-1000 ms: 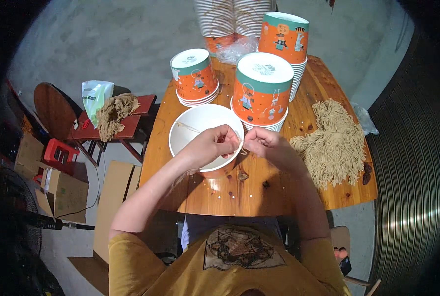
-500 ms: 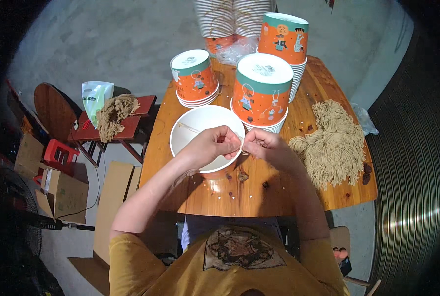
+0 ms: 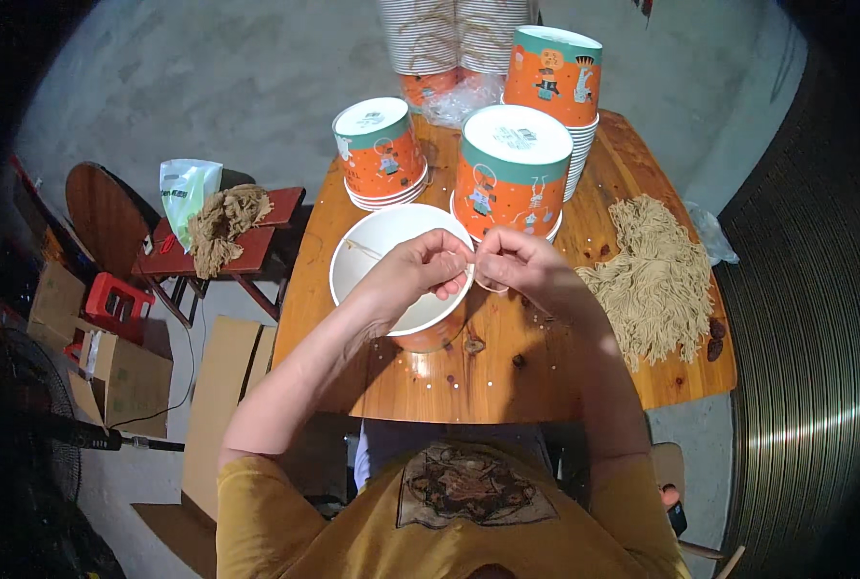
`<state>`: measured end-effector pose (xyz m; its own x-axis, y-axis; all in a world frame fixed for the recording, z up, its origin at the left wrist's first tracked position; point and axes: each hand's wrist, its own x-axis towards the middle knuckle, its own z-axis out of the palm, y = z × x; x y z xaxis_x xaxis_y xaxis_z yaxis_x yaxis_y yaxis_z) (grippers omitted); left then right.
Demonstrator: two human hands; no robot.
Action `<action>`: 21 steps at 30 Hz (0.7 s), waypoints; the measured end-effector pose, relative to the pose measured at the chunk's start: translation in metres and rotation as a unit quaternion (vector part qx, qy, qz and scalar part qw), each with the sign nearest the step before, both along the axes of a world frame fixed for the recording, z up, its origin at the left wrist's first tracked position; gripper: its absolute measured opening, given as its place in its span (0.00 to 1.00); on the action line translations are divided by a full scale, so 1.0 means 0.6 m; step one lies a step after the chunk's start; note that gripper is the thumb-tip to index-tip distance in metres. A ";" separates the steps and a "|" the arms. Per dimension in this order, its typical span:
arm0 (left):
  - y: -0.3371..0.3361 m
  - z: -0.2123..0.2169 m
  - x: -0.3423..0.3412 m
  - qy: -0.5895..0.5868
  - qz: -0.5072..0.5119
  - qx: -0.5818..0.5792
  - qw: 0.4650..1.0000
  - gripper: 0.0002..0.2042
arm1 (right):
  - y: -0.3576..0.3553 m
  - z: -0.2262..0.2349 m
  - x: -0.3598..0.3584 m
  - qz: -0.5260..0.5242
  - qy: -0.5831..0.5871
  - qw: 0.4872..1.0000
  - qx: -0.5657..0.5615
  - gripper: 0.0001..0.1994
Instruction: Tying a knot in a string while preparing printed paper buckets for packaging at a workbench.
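In front of me stands an open white-lined paper bucket (image 3: 353, 280), its orange outside showing low at the front. My left hand (image 3: 418, 272) is over its right rim, thumb and fingers pinched on a thin tan string (image 3: 363, 250). One part of this string lies across the bucket's mouth. Fingertip to fingertip with it, my right hand (image 3: 531, 270) pinches the string too, and a small curve of it hangs below the fingers. The fingertips hide how the string crosses there. A bundle of tan strings (image 3: 656, 280) lies to the right of my right forearm.
Upside-down orange and green bucket stacks stand behind: a short one (image 3: 380, 159), a middle one (image 3: 515, 179) and a taller one (image 3: 555, 82). Clear plastic wrap (image 3: 461, 101) lies at the back. On the left, a red bench (image 3: 273, 214) carries more string (image 3: 225, 227).
Both hands have risen slightly, and the right has turned a little at the fingertips. The curve of string under them has shifted. The bucket has moved very slightly left.
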<state>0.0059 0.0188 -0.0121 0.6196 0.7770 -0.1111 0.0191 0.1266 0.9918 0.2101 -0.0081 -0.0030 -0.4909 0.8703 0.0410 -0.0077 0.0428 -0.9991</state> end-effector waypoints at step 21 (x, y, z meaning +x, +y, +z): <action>-0.019 -0.002 0.013 0.020 0.031 0.021 0.999 0.05 | 0.010 -0.008 0.010 -0.037 -0.005 0.993 0.111 0.08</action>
